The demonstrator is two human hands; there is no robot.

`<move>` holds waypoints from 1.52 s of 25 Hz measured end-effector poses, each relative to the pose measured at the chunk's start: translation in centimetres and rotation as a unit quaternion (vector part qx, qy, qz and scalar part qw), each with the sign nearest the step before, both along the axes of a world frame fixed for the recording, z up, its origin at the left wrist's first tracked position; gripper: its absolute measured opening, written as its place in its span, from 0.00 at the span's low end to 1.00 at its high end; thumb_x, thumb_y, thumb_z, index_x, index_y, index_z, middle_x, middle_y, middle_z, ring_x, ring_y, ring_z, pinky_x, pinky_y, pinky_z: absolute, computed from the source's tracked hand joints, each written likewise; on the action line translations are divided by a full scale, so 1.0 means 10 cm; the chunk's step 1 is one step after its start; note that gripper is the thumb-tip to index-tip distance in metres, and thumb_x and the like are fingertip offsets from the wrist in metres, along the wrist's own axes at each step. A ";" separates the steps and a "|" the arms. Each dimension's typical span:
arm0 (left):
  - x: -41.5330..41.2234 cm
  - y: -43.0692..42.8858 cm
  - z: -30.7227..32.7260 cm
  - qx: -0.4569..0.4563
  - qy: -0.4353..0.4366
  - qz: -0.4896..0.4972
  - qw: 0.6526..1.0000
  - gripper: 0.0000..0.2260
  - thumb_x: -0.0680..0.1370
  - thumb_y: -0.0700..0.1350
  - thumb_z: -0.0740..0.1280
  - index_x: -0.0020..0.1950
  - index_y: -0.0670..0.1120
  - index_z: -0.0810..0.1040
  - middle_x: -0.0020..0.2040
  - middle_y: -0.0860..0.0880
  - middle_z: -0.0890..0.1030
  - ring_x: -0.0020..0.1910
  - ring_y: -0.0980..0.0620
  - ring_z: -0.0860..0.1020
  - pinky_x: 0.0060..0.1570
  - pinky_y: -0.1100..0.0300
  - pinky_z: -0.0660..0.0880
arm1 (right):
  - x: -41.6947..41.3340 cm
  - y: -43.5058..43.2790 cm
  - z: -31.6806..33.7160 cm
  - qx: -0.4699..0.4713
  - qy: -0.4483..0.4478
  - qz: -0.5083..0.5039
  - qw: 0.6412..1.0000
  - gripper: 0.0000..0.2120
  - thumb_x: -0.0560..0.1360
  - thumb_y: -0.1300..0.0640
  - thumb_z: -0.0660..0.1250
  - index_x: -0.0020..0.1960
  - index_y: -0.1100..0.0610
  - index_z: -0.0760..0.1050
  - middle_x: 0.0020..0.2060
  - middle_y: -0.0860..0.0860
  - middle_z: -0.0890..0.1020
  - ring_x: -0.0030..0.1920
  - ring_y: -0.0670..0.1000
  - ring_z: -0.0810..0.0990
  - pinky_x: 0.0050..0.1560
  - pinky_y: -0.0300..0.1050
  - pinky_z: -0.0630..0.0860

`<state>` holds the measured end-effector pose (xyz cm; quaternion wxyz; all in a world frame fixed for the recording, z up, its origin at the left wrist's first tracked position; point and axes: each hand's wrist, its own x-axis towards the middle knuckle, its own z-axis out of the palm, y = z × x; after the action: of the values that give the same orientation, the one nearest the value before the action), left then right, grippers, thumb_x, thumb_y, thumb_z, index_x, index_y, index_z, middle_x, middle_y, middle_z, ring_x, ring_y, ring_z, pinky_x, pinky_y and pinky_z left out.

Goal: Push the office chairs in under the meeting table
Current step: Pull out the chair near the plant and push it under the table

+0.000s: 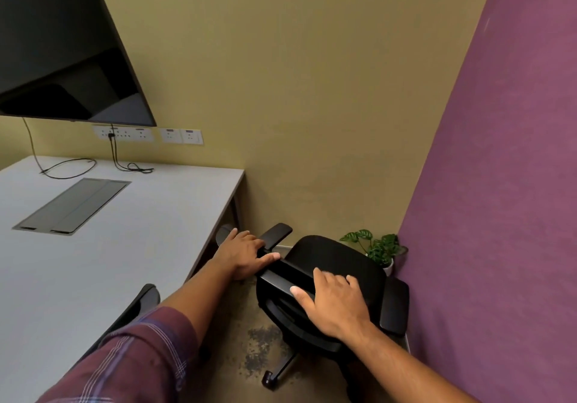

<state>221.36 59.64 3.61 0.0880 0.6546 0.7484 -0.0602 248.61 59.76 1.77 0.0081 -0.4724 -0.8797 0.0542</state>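
Both hands on the black office chair (331, 265) — left hand (245, 254) and right hand (335, 301) flat, fingers spread, nothing clasped.

I see a maroon plaid sleeve with thin white and blue lines (137, 352) on my left arm. My right forearm (402, 362) is bare.

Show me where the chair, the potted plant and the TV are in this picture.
chair (340, 262): head view, on the top of the black backrest.
potted plant (379, 248): head view, on the green leaves in the corner.
TV (62, 47): head view, on the dark screen.
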 end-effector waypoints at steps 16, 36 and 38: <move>0.35 -0.75 -0.16 0.120 0.045 -0.008 0.992 0.32 0.85 0.69 0.44 0.55 0.47 0.78 0.54 0.46 0.82 0.53 0.45 0.75 0.65 0.43 0.69 | 0.52 0.10 -0.24 0.116 0.095 0.054 0.987 0.38 0.79 0.24 0.45 0.61 0.49 0.82 0.48 0.49 0.87 0.49 0.54 0.86 0.51 0.54 0.79; 0.96 -0.99 -0.29 0.195 0.039 0.190 0.961 0.34 0.83 0.72 0.46 0.46 0.47 0.79 0.42 0.47 0.82 0.44 0.44 0.79 0.54 0.44 0.73 | 0.56 1.63 -0.18 0.108 0.127 0.263 0.950 0.38 0.79 0.24 0.44 0.56 0.46 0.85 0.49 0.46 0.89 0.48 0.56 0.87 0.44 0.52 0.78; 1.07 -0.85 -0.28 0.195 0.047 0.220 0.955 0.34 0.83 0.72 0.46 0.46 0.47 0.79 0.41 0.47 0.82 0.43 0.44 0.79 0.54 0.44 0.74 | 0.47 1.90 -0.18 0.107 0.128 0.280 0.945 0.33 0.80 0.29 0.49 0.55 0.47 0.86 0.49 0.47 0.89 0.48 0.57 0.87 0.46 0.53 0.78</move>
<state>232.02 51.10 0.76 -0.0658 0.4743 0.8745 0.0768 253.29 78.75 -0.03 0.1557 -0.1921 -0.9687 0.0202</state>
